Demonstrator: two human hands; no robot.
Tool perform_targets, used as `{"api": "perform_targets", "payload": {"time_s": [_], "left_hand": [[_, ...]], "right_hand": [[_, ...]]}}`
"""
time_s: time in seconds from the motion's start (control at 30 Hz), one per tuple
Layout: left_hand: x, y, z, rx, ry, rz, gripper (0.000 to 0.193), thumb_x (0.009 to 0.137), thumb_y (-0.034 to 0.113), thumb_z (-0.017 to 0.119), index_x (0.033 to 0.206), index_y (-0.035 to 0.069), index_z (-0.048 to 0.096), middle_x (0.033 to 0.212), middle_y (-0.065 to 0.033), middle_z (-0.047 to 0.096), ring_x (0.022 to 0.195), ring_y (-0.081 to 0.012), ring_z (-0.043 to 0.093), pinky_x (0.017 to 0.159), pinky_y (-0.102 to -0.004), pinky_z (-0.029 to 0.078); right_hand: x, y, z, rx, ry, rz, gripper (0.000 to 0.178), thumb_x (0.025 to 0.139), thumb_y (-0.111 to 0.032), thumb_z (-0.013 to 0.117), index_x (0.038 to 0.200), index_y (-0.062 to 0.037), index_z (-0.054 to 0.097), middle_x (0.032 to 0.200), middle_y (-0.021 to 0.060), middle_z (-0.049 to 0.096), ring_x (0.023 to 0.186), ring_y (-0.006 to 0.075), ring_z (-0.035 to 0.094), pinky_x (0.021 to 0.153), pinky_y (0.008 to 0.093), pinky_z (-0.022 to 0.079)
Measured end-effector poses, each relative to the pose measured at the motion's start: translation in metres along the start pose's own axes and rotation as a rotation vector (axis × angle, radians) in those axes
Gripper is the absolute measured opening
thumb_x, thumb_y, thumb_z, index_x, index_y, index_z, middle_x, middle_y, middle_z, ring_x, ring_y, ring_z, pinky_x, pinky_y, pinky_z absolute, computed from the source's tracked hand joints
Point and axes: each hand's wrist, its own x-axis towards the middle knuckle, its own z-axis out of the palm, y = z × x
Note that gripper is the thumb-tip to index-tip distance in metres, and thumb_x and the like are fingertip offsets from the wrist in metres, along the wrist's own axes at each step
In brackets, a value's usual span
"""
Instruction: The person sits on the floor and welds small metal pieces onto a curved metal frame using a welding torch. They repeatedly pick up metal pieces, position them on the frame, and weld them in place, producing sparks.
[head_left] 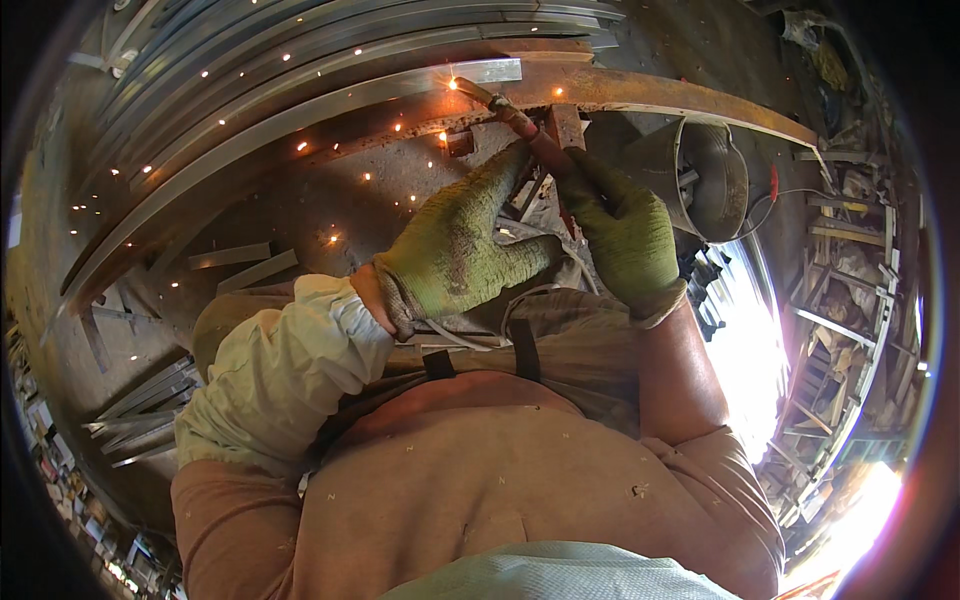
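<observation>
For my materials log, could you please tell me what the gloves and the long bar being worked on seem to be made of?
Gloves on the left hand and right hand: apparently knitted fabric, green, fuzzy, ribbed cuffs. Long bar: likely steel, judging by its rusty brown surface and the sparks at the torch tip.

rough green knit gloves (455,245), rusty matt steel bar (640,92)

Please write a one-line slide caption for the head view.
Two gloved hands, left and right, hold a torch to a rusty bar; sparks fly.
</observation>
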Motion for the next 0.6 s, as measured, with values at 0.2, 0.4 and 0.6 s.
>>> {"api": "perform_targets", "payload": {"time_s": [0.2,0.4,0.6], "left_hand": [[-0.001,0.001,-0.004,0.092,0.006,-0.014,0.095,0.098,0.013,0.089,0.176,0.003,0.036,0.148,-0.0175,0.069,0.134,-0.0230,0.072,0.108,-0.0375,0.061],[-0.003,-0.009,-0.002,0.130,0.054,0.065,0.094,0.098,0.013,0.089,0.176,0.002,0.037,0.146,-0.0170,0.071,0.128,-0.0210,0.074,0.107,-0.0349,0.061],[0.001,0.008,0.000,0.049,0.036,-0.035,0.094,0.098,0.015,0.088,0.176,0.004,0.036,0.153,-0.0179,0.065,0.128,-0.0226,0.072,0.103,-0.0378,0.062]], "right_hand": [[0.002,0.006,0.002,-0.031,0.005,-0.091,0.044,0.114,-0.032,0.070,0.147,-0.0027,0.074,0.115,0.0141,0.083,0.107,0.0197,0.077,0.099,0.0363,0.058],[0.004,0.009,0.004,0.045,-0.003,-0.057,0.044,0.115,-0.033,0.071,0.147,-0.0038,0.074,0.116,0.0130,0.082,0.108,0.0181,0.076,0.099,0.0352,0.058],[0.001,0.005,0.002,0.061,0.014,-0.003,0.048,0.115,-0.034,0.071,0.150,-0.0010,0.071,0.122,0.0135,0.083,0.113,0.0181,0.077,0.102,0.0345,0.058]]}}
